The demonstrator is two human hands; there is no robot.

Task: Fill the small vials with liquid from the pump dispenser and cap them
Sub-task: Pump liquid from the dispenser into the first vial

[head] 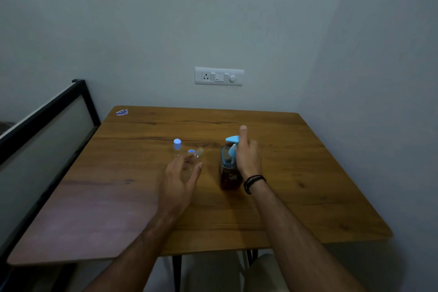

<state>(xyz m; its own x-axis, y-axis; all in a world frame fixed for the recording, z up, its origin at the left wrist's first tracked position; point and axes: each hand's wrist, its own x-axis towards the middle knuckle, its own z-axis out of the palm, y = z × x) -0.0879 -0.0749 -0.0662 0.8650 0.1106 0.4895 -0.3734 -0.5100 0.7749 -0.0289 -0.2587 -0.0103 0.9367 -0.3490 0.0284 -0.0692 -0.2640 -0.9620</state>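
- Right hand (247, 156) was wrapped around the neck of the pump bottle (229, 168), fingers curled on it just under the blue pump head (232, 138), with one finger raised straight above the head and not pressing it.
- Left hand (181, 179) lay apart from everything, fingers spread and relaxed, palm turned inward, holding nothing; its fingertips (200, 165) were just short of the vials.
- One vial (177, 147) stood upright with its blue cap (177, 141) on; a second clear vial (196, 153) lay on its side just beside it, a blue cap (191, 151) at its near end. Whether that cap was screwed on or only resting there could not be told.
- Both vials sat on the wooden surface (296, 173), left of the pump bottle and near it, not touching it. The bottle held dark reddish liquid in its lower part.
- Judged from this, the step in hand was the start of filling: the bottle steadied, a vial about to be picked up. Neither vial showed any liquid that could be made out.
- Next move would call for the left hand to pinch the lying vial, get its mouth open, and bring it upright under the spout while the raised finger came down on the pump head.
- Both forearms reached forward from the near edge; a dark band (253, 181) circled the right wrist.
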